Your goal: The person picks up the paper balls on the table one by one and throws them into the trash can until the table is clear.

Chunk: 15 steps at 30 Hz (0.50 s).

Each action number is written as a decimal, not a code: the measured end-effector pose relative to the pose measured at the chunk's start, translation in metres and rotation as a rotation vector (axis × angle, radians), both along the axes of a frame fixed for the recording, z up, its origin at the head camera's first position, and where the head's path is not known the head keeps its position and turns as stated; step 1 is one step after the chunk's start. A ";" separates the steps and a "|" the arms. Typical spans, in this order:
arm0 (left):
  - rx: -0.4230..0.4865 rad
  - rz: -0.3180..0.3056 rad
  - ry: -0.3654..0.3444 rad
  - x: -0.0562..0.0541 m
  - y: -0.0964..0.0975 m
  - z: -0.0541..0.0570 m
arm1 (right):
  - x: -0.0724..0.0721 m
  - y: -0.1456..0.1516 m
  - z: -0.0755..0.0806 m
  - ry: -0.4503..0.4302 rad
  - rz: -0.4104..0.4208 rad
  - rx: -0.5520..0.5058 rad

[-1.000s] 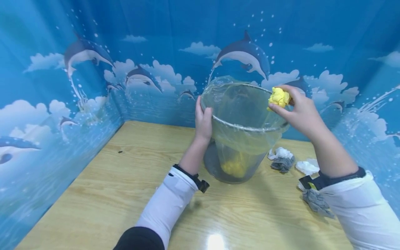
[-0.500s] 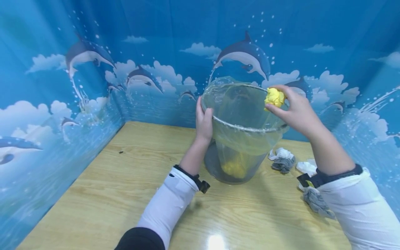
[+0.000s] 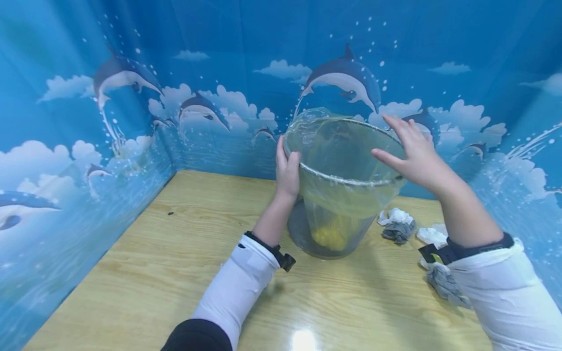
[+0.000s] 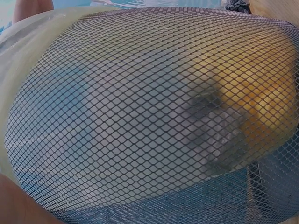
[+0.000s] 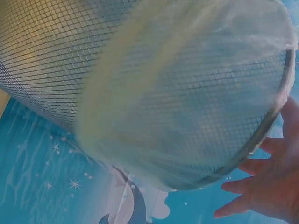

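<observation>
My left hand holds the left side of a mesh wastebasket, near its rim. A pale translucent yellow liner bag folds over that rim. My right hand hovers at the right side of the opening, fingers spread, with nothing in it; the right wrist view also shows this hand beside the rim. Yellow crumpled paper lies at the bottom of the basket. Through the mesh in the left wrist view, a blurred grey crumpled piece shows beside the yellow paper.
To the basket's right on the wooden table lie crumpled grey paper and white pieces. Another grey crumpled piece sits by the right forearm. A dolphin-print curtain stands close behind the basket.
The right hand moved slightly left over the rim with a yellow crumpled paper ball, then let it go and spread its fingers. The left hand and wastebasket stay in place.
</observation>
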<state>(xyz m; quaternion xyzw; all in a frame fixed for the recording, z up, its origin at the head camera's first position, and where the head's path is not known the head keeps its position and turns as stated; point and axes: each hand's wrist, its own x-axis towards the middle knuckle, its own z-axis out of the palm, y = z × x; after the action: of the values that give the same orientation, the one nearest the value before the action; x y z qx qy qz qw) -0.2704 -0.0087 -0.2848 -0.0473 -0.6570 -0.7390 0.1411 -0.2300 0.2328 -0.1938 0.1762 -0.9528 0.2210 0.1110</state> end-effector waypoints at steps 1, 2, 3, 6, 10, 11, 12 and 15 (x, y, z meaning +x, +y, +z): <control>0.000 0.000 0.002 0.000 0.000 0.000 | 0.000 0.002 -0.001 -0.008 -0.006 -0.001; 0.000 0.000 0.004 0.000 0.000 0.000 | 0.001 0.003 -0.001 -0.016 -0.014 -0.004; 0.000 0.000 0.006 0.000 0.000 0.000 | 0.001 0.005 -0.002 -0.025 -0.021 -0.011; 0.000 0.001 0.014 0.000 0.001 0.000 | 0.003 0.010 -0.003 -0.035 -0.042 -0.016; -0.003 0.004 0.021 -0.001 0.000 -0.001 | 0.007 0.019 -0.002 -0.029 -0.064 -0.018; -0.002 0.004 0.023 -0.001 0.000 -0.001 | 0.008 0.022 -0.002 -0.025 -0.070 -0.020; -0.003 0.004 0.023 -0.002 0.001 -0.001 | 0.010 0.025 -0.002 -0.022 -0.077 -0.021; -0.002 0.004 0.015 -0.001 0.000 -0.001 | 0.013 0.034 -0.002 -0.010 -0.095 -0.029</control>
<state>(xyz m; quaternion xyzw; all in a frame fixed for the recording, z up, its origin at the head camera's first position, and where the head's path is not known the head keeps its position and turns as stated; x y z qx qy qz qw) -0.2718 -0.0083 -0.2863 -0.0518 -0.6567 -0.7377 0.1477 -0.2172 0.2669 -0.1955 0.1279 -0.9573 0.2303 0.1191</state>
